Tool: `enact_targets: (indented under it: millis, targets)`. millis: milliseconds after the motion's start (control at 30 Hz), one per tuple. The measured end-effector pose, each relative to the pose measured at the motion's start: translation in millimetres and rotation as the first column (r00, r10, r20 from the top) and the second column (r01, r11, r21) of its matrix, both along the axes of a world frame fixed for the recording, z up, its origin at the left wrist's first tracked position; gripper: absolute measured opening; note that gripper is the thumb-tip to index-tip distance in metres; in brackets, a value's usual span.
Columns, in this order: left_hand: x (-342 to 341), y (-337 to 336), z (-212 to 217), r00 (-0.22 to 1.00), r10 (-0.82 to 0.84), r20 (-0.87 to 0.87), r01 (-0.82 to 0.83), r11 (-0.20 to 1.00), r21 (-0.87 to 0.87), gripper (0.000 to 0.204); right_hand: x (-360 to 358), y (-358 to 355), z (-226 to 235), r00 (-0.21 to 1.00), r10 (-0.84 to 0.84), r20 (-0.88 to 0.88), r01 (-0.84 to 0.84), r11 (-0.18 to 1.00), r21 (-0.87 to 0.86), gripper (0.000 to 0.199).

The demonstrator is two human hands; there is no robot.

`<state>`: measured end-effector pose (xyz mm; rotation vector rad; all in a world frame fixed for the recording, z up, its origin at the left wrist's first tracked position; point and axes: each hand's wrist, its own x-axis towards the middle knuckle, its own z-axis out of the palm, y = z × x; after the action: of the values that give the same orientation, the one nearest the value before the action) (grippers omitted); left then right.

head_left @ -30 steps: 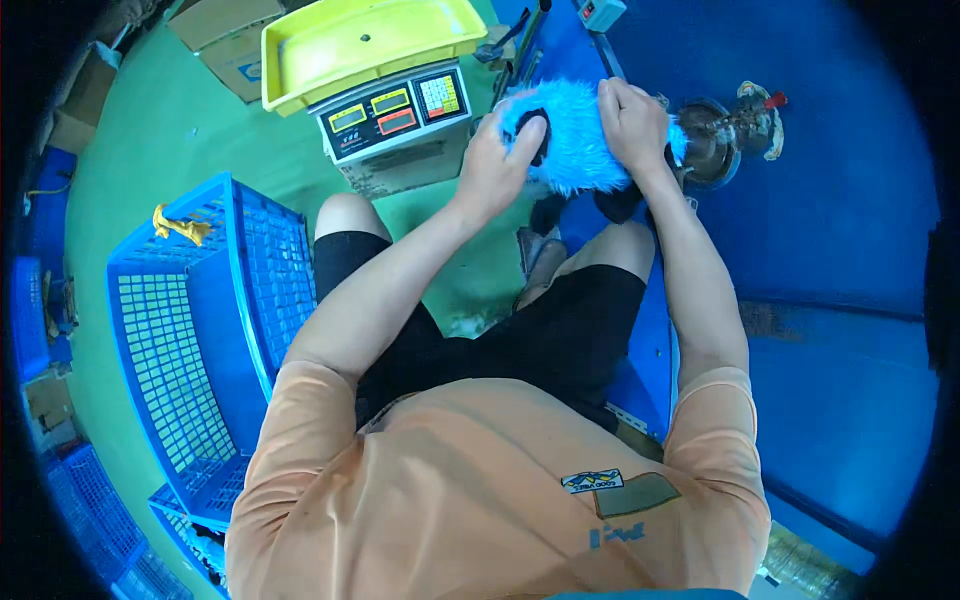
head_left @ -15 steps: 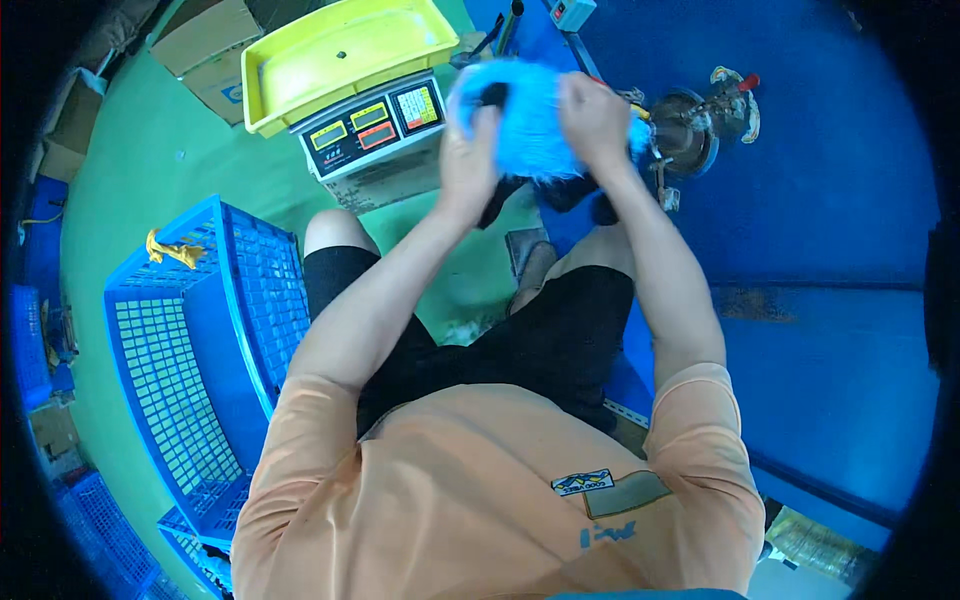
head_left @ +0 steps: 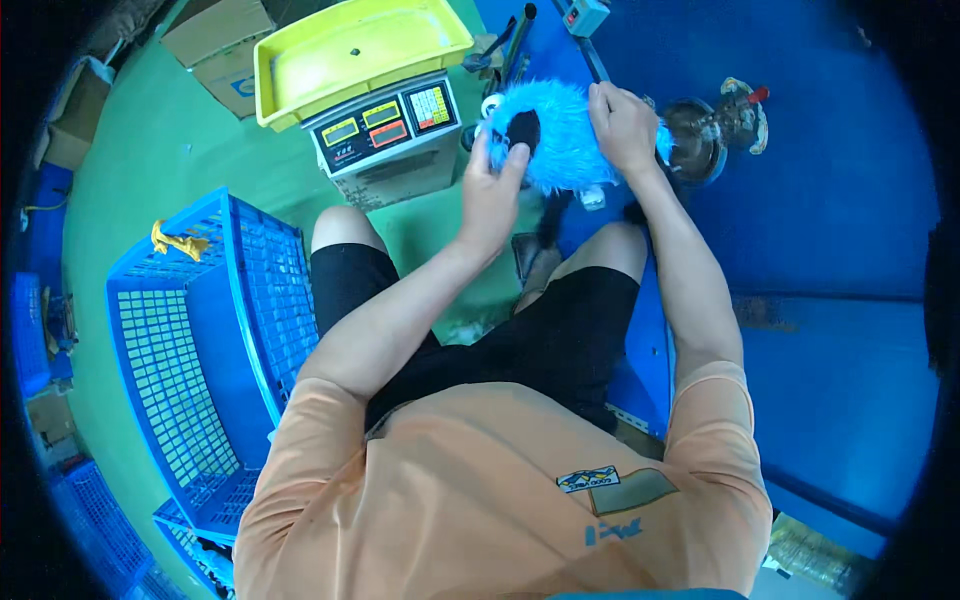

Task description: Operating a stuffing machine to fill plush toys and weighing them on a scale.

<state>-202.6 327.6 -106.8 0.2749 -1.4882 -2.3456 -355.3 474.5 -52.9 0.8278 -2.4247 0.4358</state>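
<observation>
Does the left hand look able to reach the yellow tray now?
Probably yes, once the left hand releases the blue plush toy; nothing visible blocks the way to the yellow tray.

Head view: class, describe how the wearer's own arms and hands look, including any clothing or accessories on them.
The left sleeve and right sleeve are short, loose and plain peach-orange, ending near the elbows. Below them both forearms are uncovered. The left hand and right hand wear no gloves; no watch or bracelet shows.
</observation>
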Motion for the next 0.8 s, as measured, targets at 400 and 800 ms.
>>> enact_targets:
  millis: [400,800]
  targets:
    - [1.0,-21.0,5.6,0.995,0.098,-0.016,-0.099,0.994,-0.047,0.053,5.5,-16.3,1.6,0.99,0.051,-0.135,-0.057,0.997,-0.044,0.025]
    - [28.9,-50.0,10.3,0.977,0.207,0.047,-0.203,0.976,-0.075,0.06,33.5,-57.3,2.9,0.995,0.092,-0.042,-0.092,0.996,-0.016,0.032]
